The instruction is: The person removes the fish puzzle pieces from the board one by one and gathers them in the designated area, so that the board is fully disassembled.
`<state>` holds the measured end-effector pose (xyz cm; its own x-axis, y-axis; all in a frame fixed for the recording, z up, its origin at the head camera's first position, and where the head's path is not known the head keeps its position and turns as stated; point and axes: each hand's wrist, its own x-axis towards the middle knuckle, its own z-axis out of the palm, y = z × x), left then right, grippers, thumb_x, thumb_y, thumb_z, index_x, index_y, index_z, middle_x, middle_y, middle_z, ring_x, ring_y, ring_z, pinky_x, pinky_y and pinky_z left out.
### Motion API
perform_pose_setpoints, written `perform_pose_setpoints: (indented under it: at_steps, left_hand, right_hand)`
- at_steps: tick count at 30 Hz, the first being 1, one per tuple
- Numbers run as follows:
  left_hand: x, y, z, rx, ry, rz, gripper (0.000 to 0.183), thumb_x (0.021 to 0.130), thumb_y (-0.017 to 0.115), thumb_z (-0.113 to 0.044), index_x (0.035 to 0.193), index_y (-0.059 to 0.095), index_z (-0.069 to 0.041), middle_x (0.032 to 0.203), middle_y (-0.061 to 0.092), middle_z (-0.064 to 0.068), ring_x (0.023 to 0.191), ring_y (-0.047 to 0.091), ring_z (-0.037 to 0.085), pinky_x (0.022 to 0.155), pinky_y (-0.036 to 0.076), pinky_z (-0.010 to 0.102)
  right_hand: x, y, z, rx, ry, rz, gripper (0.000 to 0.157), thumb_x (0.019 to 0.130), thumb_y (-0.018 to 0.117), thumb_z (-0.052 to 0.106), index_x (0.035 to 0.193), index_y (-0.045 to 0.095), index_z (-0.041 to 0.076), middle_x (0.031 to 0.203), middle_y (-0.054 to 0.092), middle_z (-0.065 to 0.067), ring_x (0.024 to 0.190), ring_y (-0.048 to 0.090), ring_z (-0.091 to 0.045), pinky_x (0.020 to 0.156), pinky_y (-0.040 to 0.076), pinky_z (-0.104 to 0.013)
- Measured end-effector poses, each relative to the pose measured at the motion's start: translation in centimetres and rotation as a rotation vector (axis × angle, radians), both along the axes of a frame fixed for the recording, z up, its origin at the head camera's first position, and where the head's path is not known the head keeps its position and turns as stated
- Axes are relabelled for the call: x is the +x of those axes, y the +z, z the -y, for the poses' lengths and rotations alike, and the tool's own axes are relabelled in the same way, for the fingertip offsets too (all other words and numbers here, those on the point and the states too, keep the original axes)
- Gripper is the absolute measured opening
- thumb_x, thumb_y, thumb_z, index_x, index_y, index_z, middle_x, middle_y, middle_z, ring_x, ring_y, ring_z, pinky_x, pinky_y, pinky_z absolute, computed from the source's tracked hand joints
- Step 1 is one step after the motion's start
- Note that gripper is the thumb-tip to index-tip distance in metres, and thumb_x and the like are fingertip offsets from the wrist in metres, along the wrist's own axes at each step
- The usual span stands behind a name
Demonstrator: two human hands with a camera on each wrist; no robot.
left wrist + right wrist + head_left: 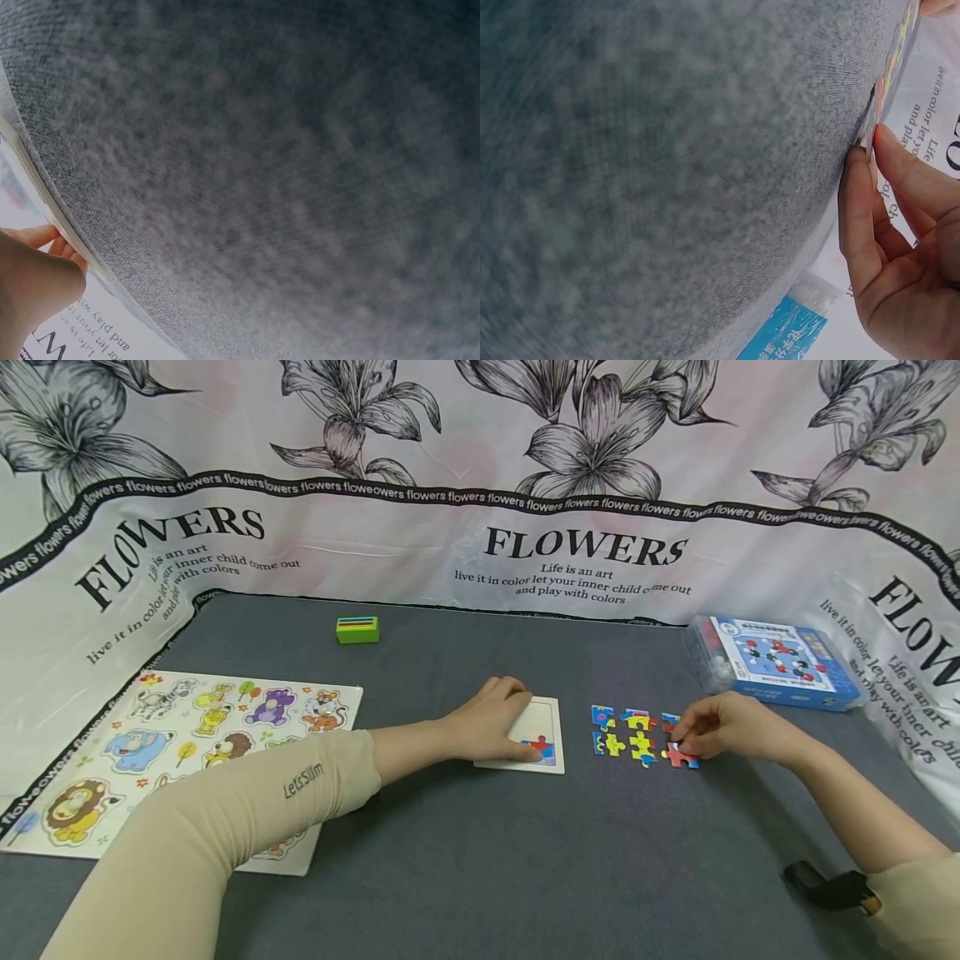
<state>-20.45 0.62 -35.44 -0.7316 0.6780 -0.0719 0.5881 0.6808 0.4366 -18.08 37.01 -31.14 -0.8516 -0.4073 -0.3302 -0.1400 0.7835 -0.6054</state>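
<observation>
My left hand grips a small white square puzzle tray, its thumb over the near part and its fingers at the far edge. In the tray's near right corner lies a red and blue puzzle piece, partly under the thumb. To the right, my right hand pinches the edge of a red puzzle piece between thumb and fingers. The right wrist view shows that pinch low over the cloth. Several yellow, blue and red pieces lie in two rows between the hands; one is partly hidden behind the right fingers.
A large animal puzzle board lies at the left under my left forearm. A green block with coloured stripes stands at the back. A blue boxed set sits back right. Grey cloth covers the table; a printed flower curtain hangs behind.
</observation>
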Motion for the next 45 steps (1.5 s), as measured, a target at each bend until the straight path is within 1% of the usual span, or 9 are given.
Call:
perform_pose_setpoints:
  at_steps: [6, 11, 17, 20, 24, 29, 37, 42, 45]
  left_hand:
    - [0.0, -0.1, 0.0, -0.004, 0.002, -0.005, 0.082, 0.085, 0.071, -0.052, 0.147, 0.043, -0.007, 0.146, 0.04, 0.008, 0.135, 0.034, 0.024, 0.113, 0.037, 0.035]
    - [0.1, 0.0, 0.0, -0.004, 0.002, 0.0, 0.083, 0.085, 0.07, -0.053, 0.148, 0.042, -0.007, 0.147, 0.04, 0.008, 0.134, 0.034, 0.024, 0.113, 0.038, 0.035]
    - [0.1, 0.0, 0.0, -0.01, 0.001, -0.009, 0.083, 0.086, 0.07, -0.053, 0.148, 0.041, -0.006, 0.147, 0.04, 0.009, 0.136, 0.034, 0.024, 0.114, 0.037, 0.036]
    - [0.1, 0.0, 0.1, -0.005, -0.003, -0.006, 0.081, 0.086, 0.07, -0.052, 0.147, 0.042, -0.006, 0.147, 0.04, 0.009, 0.136, 0.034, 0.025, 0.114, 0.037, 0.037]
    - [0.1, 0.1, 0.3, -0.006, -0.006, -0.001, 0.081, 0.086, 0.07, -0.054, 0.146, 0.043, -0.008, 0.147, 0.04, 0.008, 0.135, 0.034, 0.024, 0.111, 0.038, 0.036]
    - [-0.1, 0.2, 0.6, -0.012, -0.013, 0.005, 0.081, 0.085, 0.068, -0.059, 0.145, 0.044, -0.01, 0.148, 0.04, 0.007, 0.135, 0.034, 0.023, 0.109, 0.039, 0.036]
    - [-0.6, 0.9, 1.4, 0.002, -0.025, 0.046, 0.091, 0.083, 0.07, -0.06, 0.151, 0.037, -0.009, 0.152, 0.037, 0.007, 0.138, 0.031, 0.025, 0.113, 0.037, 0.04]
    - [-0.8, 1.1, 2.2, -0.003, -0.068, 0.078, 0.096, 0.08, 0.075, -0.055, 0.152, 0.035, -0.006, 0.151, 0.035, 0.009, 0.137, 0.03, 0.026, 0.113, 0.036, 0.041]
    - [-0.8, 1.1, 2.7, -0.003, -0.099, 0.084, 0.098, 0.078, 0.077, -0.052, 0.152, 0.034, -0.005, 0.151, 0.034, 0.01, 0.137, 0.029, 0.027, 0.112, 0.036, 0.042]
  right_hand:
    - [0.1, 0.1, 0.3, 0.04, -0.023, 0.001, 0.014, 0.091, 0.07, 0.018, 0.099, 0.07, 0.007, 0.089, 0.073, -0.004, 0.077, 0.064, -0.005, 0.071, 0.057, -0.026]
    - [0.0, 0.1, 0.3, 0.061, -0.025, -0.001, 0.014, 0.091, 0.07, 0.02, 0.099, 0.07, 0.008, 0.088, 0.073, -0.003, 0.077, 0.064, -0.006, 0.071, 0.057, -0.025]
    - [-0.3, 0.4, 0.6, 0.096, -0.042, -0.074, 0.013, 0.093, 0.068, 0.022, 0.1, 0.072, 0.012, 0.094, 0.074, -0.002, 0.076, 0.063, -0.005, 0.069, 0.056, -0.024]
    - [-0.4, 0.7, 1.4, 0.086, -0.049, -0.109, 0.013, 0.093, 0.068, 0.022, 0.101, 0.072, 0.012, 0.091, 0.073, -0.003, 0.074, 0.062, -0.006, 0.068, 0.056, -0.025]
    - [-0.2, 1.2, 3.4, 0.053, -0.037, -0.149, 0.012, 0.093, 0.068, 0.02, 0.1, 0.073, 0.011, 0.087, 0.072, -0.005, 0.072, 0.064, -0.008, 0.067, 0.057, -0.026]
    - [0.0, 1.5, 6.8, 0.039, -0.012, -0.183, 0.009, 0.092, 0.068, 0.018, 0.097, 0.072, 0.012, 0.084, 0.072, -0.005, 0.07, 0.064, -0.012, 0.065, 0.056, -0.028]
    - [0.0, 1.2, 12.1, 0.002, 0.069, -0.207, 0.008, 0.093, 0.067, 0.017, 0.098, 0.073, 0.014, 0.083, 0.071, -0.004, 0.072, 0.063, -0.015, 0.064, 0.051, -0.024]
    - [0.0, 0.8, 14.6, -0.018, 0.109, -0.192, 0.009, 0.092, 0.066, 0.014, 0.099, 0.072, 0.013, 0.086, 0.072, -0.003, 0.07, 0.061, -0.012, 0.066, 0.051, -0.024]
    - [-0.1, 0.5, 15.8, -0.03, 0.129, -0.184, 0.011, 0.09, 0.066, 0.012, 0.1, 0.072, 0.012, 0.086, 0.072, -0.002, 0.067, 0.06, -0.012, 0.061, 0.049, -0.024]
